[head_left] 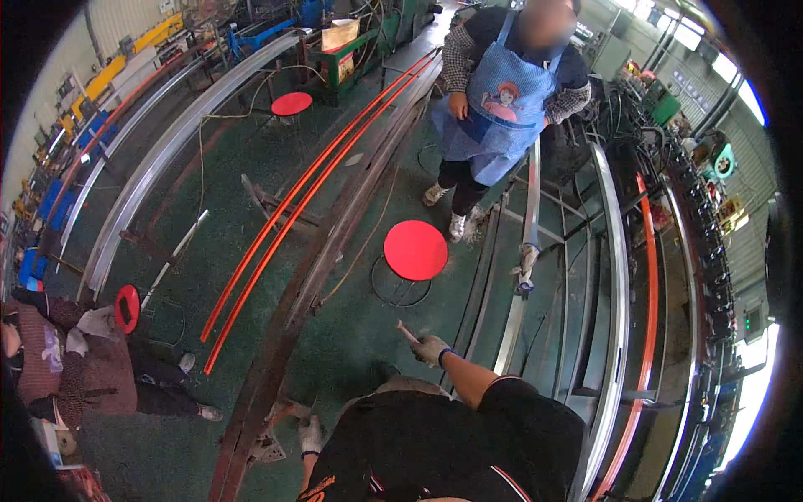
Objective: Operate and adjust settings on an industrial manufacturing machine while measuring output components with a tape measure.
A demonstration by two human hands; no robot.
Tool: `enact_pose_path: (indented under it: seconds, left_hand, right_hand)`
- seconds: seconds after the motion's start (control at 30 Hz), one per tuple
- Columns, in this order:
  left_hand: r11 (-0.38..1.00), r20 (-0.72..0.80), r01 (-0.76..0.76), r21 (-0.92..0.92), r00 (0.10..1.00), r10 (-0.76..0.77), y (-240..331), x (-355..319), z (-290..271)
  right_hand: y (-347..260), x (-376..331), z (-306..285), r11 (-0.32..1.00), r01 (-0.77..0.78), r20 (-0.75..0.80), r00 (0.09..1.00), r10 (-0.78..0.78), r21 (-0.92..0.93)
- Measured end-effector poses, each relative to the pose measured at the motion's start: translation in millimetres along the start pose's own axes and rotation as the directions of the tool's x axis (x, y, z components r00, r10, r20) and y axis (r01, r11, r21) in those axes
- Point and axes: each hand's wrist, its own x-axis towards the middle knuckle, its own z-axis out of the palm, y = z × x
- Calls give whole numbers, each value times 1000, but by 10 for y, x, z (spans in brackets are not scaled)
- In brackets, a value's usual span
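My right hand [430, 350], in a pale work glove, is held out in front of me, closed around a short thin rod [406, 332]. The rod is light brownish and points up and left; its exact kind cannot be made out. Low on the left, my gloved left hand [310, 436] hangs beside the near end of a long rusty steel beam [284, 345]. A rusty metal bracket [268, 448] at the beam lies close to that hand. Whether the left fingers grip anything is too small to tell.
A red round stool [416, 250] stands ahead. Two long orange bars [284, 219] run along the rusty beam. On the right, long silver profiles [617, 276] lie on racks. A person in a blue apron [504, 105] stands ahead; another person [92, 360] is at left.
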Motion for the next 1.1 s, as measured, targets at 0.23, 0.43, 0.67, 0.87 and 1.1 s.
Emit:
enact_pose_path:
  seconds: [0.23,0.43,0.67,0.87,1.1]
  left_hand:
    - [989,-23,-43,-141,999,40,208,-371,139]
    - [926,-34,185,-328,978,-207,-486,-730,21]
    - [983,-194,73,-171,975,-106,-721,-1293,-397]
    - [736,-390,-129,-665,900,-194,-2758,-1633,-371]
    - [495,-308,104,-862,668,-677,-4611,-2462,-997]
  right_hand:
    - [290,168,-112,953,188,101,981,-168,-240]
    - [456,637,185,462,545,455,838,-300,-699]
    - [458,1042,724,859,324,440,888,-132,-396]
    - [-741,157,2021,864,222,376,926,-41,-452]
    - [-999,-5,3591,285,530,533,843,-72,-799]
